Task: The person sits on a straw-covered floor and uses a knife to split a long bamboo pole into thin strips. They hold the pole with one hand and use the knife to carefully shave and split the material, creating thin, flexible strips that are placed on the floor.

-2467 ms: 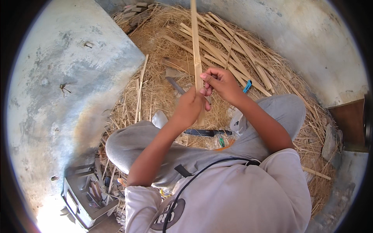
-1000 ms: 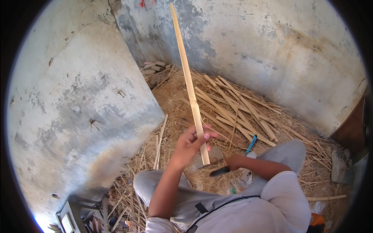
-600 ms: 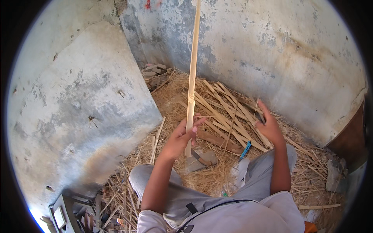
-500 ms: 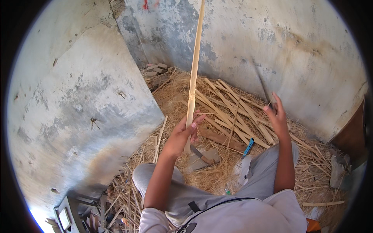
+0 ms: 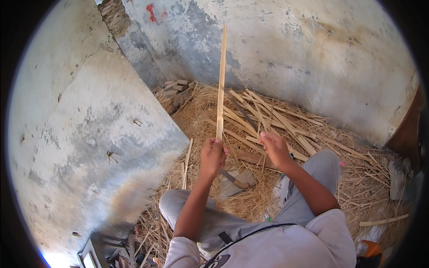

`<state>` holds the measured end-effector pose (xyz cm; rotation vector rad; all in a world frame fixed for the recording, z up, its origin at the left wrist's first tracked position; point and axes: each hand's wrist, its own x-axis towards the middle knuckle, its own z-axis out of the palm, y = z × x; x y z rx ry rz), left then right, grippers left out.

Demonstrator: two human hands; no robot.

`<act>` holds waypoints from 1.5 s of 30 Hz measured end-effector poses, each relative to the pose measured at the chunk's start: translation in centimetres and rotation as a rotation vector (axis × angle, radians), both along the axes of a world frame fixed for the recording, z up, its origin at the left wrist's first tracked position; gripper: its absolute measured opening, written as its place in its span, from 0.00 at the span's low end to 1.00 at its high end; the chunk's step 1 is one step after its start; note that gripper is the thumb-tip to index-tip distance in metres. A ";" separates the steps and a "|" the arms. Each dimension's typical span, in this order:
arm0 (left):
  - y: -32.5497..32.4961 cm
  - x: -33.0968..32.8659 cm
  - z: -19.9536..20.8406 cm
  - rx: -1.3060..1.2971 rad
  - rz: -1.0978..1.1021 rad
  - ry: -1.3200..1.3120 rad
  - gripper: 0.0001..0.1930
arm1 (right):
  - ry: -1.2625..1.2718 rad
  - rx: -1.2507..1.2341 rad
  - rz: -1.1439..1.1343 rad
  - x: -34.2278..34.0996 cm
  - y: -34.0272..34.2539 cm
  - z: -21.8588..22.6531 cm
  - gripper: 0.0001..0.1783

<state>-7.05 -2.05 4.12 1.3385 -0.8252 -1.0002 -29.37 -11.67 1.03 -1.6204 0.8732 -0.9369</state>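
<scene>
My left hand [image 5: 212,156] is closed around the lower end of a long, pale bamboo strip [image 5: 221,85], which stands nearly upright with a node partway along it. To its right, my right hand [image 5: 273,148] has its fingers pinched on a thin, dark sliver [image 5: 244,110] that slants up and left, apart from the bamboo strip. Below my hands, a knife with a wooden handle [image 5: 241,184] rests on a flat grey slab [image 5: 232,190]. A blue cutter [image 5: 291,156] is mostly hidden behind my right wrist.
Split bamboo strips [image 5: 290,127] lie piled beyond my right hand on shavings [image 5: 232,207] covering the floor. Stained walls [image 5: 286,53] and a leaning pale panel [image 5: 111,120] stand close around. Broken bricks [image 5: 176,87] sit in the corner; a grey frame [image 5: 91,254] is at lower left.
My right hand has come in from the right, closer to my left hand, bringing the dark sliver along. The bamboo strip now sits lower, its top end in view, and my left hand grips tighter.
</scene>
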 end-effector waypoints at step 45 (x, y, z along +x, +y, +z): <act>2.2 -2.4 1.1 0.036 -0.101 0.625 0.14 | 0.531 -0.878 -0.003 3.5 -0.2 1.5 0.28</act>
